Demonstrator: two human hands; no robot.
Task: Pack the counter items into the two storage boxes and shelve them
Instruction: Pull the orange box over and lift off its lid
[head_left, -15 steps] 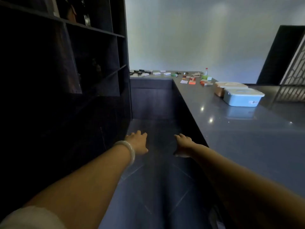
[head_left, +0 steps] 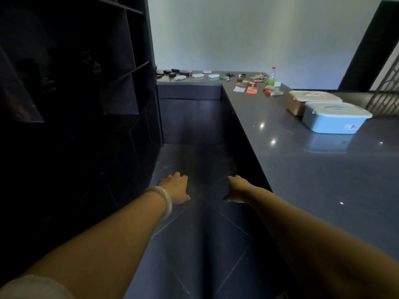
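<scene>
left hand (head_left: 176,187) and right hand (head_left: 236,188) reach forward at lower centre, fingers relaxed, holding nothing. at right, the lidded blue storage box (head_left: 332,120) and tan storage box (head_left: 299,104) sit side by side on the bench (head_left: 302,169); small items (head_left: 251,84) lie scattered at upper centre.

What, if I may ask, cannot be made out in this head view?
Head view, blue box and tan box: shut lids hide the contents.
Head view, counter items: too distant and small to identify.
Head view, shelving: shadow hides what it holds.
Head view, label on the blue box: blurred, unreadable.
</scene>
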